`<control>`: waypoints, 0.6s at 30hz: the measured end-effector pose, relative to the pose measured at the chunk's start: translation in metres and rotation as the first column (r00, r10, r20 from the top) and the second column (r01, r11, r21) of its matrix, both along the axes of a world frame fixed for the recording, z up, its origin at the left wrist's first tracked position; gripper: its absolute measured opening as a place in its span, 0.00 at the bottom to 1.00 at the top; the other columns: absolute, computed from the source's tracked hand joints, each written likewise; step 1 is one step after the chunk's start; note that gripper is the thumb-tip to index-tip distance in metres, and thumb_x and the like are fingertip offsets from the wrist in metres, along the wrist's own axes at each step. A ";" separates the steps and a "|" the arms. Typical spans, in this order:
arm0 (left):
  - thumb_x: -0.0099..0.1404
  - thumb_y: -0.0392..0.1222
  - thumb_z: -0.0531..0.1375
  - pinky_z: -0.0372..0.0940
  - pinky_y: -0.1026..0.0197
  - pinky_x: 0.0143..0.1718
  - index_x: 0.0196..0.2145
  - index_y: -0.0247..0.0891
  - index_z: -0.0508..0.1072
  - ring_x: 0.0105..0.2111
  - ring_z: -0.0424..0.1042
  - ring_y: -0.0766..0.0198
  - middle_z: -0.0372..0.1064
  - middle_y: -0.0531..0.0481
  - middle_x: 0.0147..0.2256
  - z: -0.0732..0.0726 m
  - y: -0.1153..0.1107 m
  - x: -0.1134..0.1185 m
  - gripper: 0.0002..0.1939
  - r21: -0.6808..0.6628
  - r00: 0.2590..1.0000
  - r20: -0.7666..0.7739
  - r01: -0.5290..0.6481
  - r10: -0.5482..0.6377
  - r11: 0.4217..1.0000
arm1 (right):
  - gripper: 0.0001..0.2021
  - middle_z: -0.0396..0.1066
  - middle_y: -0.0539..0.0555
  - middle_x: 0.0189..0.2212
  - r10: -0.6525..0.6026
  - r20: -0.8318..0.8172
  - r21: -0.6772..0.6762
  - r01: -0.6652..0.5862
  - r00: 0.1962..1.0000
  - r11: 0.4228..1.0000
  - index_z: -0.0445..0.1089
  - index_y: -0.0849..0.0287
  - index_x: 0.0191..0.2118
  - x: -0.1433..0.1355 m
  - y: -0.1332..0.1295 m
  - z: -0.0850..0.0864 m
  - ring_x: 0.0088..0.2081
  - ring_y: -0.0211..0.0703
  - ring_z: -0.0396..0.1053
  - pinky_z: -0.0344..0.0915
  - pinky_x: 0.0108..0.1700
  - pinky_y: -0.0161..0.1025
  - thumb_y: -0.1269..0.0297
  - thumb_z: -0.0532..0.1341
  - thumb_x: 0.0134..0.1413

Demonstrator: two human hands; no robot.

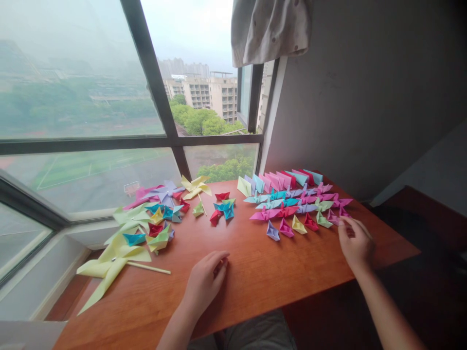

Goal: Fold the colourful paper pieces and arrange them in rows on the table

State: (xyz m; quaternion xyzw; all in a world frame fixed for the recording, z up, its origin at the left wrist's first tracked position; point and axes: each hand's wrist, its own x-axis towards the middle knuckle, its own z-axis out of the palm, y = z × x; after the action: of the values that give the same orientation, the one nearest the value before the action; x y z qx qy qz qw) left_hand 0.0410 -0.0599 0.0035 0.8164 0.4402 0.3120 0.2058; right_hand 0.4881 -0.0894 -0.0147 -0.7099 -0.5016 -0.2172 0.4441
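On the right part of the table, my right hand (356, 243) has its thumb and fingertips closed at a small magenta paper boat (343, 211), at the right end of the front row. Other folded boats stand in that row, among them a yellow boat (299, 224) and a purple boat (272, 231). My left hand (208, 277) rests on the bare wood near the front edge, its fingers curled in, with nothing seen in them. Behind the boats are rows of paper cranes (279, 195) and a back row of paper planes (277, 181).
Paper pinwheels on sticks, such as a yellow pinwheel (118, 260), lie at the table's left. A heap of mixed boats (160, 238) is beside them, with a smaller cluster of boats (223, 209) at the middle. The wooden table (262, 272) stands against a window (83, 141).
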 end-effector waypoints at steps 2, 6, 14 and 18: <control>0.67 0.37 0.54 0.70 0.62 0.36 0.41 0.41 0.75 0.33 0.76 0.61 0.77 0.47 0.37 0.000 0.000 0.000 0.10 -0.004 1.000 0.002 -0.005 0.005 1.000 | 0.12 0.76 0.59 0.39 0.123 -0.017 0.030 -0.122 0.992 0.992 0.75 0.59 0.41 -0.039 0.001 0.010 0.38 0.48 0.73 0.68 0.42 0.43 0.61 0.57 0.60; 0.67 0.36 0.55 0.70 0.62 0.38 0.42 0.42 0.75 0.35 0.76 0.61 0.77 0.48 0.38 0.000 -0.001 0.000 0.10 -0.017 1.000 0.007 -0.010 0.010 1.000 | 0.08 0.75 0.57 0.39 0.427 -0.121 0.024 -0.427 0.896 0.904 0.74 0.56 0.41 -0.118 0.001 0.022 0.43 0.48 0.73 0.69 0.47 0.45 0.66 0.57 0.61; 0.66 0.36 0.55 0.69 0.63 0.33 0.41 0.40 0.75 0.30 0.74 0.63 0.76 0.48 0.36 0.002 0.001 0.000 0.10 -0.074 0.998 0.067 0.013 -0.008 0.997 | 0.11 0.74 0.55 0.36 0.705 -0.354 -0.072 -0.770 0.614 0.634 0.72 0.56 0.44 -0.234 0.011 0.015 0.33 0.42 0.72 0.69 0.35 0.37 0.71 0.54 0.61; 0.66 0.36 0.54 0.69 0.63 0.33 0.43 0.40 0.75 0.29 0.73 0.64 0.75 0.47 0.38 0.004 0.007 -0.003 0.12 -0.099 0.995 0.097 0.012 -0.002 0.995 | 0.13 0.74 0.54 0.35 0.720 -0.370 -0.132 -0.800 0.587 0.585 0.72 0.56 0.45 -0.256 0.014 0.011 0.34 0.41 0.72 0.69 0.38 0.37 0.73 0.54 0.60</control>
State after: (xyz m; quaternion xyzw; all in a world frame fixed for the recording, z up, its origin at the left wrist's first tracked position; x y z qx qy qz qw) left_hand 0.0378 -0.0530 0.0076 0.7907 0.4418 0.3280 0.2683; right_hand 0.2325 -0.0751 -0.0034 -0.5015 -0.7170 0.1722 0.4524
